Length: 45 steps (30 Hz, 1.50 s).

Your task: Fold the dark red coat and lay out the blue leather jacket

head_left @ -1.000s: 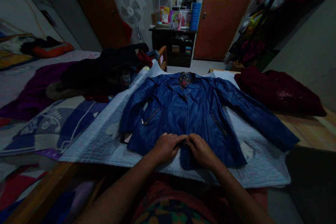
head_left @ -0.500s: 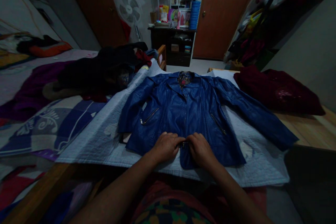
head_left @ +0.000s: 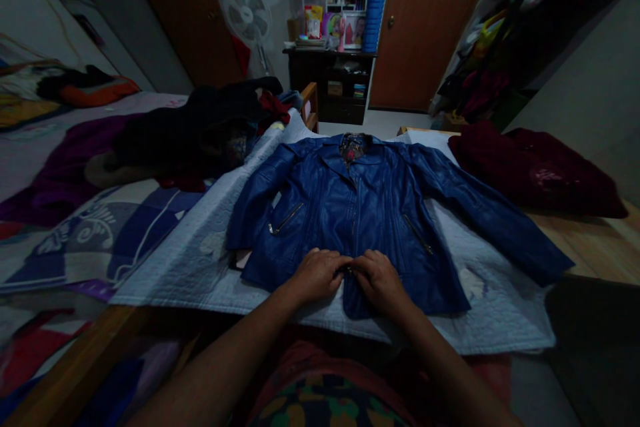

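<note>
A blue leather-look jacket [head_left: 325, 200] lies front up, collar away from me, on a pale quilted cover [head_left: 200, 280]. Its right-hand sleeve stretches out to the side, while the left-hand one lies close along the body. Two slanted zip pockets show on the front. At the lower middle edge, my left hand [head_left: 321, 273] and my right hand [head_left: 377, 280] meet with fingers curled and thumbs close together. Both pinch the jacket's front opening near its hem, where a small metal zipper part shows between them. The fingertips are partly hidden.
Dark clothes [head_left: 195, 123] are heaped on the left beside a blue and white checked cloth [head_left: 100, 233]. A folded maroon garment [head_left: 535, 170] rests on a wooden surface [head_left: 590, 247] at right. Behind stand a fan [head_left: 247, 13] and a dark cabinet [head_left: 327, 87].
My hands stay at the jacket's lower front opening, with the fingers drawn slightly closer together. The view has shifted a little; the jacket lies as before.
</note>
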### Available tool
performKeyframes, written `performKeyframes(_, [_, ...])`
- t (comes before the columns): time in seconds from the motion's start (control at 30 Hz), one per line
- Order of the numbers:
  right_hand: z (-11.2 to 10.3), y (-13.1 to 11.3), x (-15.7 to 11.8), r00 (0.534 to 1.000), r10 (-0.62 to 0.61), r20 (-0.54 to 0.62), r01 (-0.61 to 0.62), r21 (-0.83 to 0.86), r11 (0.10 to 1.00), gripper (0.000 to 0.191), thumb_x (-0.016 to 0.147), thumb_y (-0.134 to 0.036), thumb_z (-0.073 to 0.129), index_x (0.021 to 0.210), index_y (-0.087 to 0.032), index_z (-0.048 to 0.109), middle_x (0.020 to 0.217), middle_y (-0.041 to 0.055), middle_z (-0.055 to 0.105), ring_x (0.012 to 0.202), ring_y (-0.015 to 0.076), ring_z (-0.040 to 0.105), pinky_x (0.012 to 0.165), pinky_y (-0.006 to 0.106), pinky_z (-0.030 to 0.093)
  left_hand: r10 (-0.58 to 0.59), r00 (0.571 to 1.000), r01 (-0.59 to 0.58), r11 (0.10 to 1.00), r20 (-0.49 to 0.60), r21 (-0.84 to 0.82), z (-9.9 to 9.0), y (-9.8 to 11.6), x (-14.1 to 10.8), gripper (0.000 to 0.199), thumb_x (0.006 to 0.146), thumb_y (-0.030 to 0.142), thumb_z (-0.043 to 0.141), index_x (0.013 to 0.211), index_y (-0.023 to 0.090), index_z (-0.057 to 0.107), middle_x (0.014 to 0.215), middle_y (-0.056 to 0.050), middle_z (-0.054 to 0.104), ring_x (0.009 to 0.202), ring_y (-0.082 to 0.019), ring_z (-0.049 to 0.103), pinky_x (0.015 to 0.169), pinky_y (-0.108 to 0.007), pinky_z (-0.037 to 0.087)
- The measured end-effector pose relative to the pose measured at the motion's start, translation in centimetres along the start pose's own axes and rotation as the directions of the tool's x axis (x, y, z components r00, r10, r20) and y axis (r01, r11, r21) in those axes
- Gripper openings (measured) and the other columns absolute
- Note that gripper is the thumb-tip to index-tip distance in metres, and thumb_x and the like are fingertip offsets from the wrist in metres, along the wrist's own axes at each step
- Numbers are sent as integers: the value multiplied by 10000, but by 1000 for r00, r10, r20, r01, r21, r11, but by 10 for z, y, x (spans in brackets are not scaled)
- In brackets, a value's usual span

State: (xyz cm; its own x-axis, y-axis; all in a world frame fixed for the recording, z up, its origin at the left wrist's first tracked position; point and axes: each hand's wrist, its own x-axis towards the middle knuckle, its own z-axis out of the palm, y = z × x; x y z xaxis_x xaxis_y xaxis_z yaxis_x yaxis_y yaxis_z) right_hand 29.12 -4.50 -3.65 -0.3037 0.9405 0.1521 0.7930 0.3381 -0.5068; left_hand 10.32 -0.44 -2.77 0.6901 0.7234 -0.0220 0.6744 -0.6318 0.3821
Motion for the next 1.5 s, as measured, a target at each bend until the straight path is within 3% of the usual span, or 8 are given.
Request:
performKeyframes(0.17, [0,-1,4,1000,9,-18,-9,5,1000,102,915,-177,512,843,-184,584,854,35,558,836,179,484,765,295,359,11,1000,-12,1000,12,12,-3,1,1,369,856,246,543,1220,292,578,1050,-20,683,993,-222,614,835,-363,414])
performKeyframes(0.53, [-4,-1,12,992,65,111,-64,-16,998,143,932,-197,477,826,-179,570,843,33,590,849,171,514,781,295,347,-14,1000,14,1000,15,14,-2,3,1,322,861,268,554,1177,297,602,1011,-22,690,970,-219,614,830,-359,408])
performKeyframes(0.87, [-11,-7,9,984,-105,143,113,-53,992,132,918,-152,474,890,-170,601,850,43,579,819,176,476,745,303,345,-21,1000,22,999,13,-24,-3,3,0,304,841,256,565,1140,280,615,1017,-20,690,974,-226,612,852,-373,405])
performKeyframes(1.1, [-12,-4,9,982,-107,153,109,-4,994,122,910,-151,490,878,-173,606,835,33,577,810,168,487,760,304,362,-18,1000,18,1000,21,-22,-5,3,1,321,844,257,562,1161,282,612,1017,-22,692,964,-225,616,845,-371,410])
performKeyframes(1.5, [-8,1,-7,997,-56,45,54,46,997,208,897,-87,452,981,-191,611,847,32,591,809,171,490,734,286,378,-9,1000,9,1000,17,-29,-3,2,-1,373,845,264,574,1216,304,587,1036,-16,684,991,-216,604,860,-355,400])
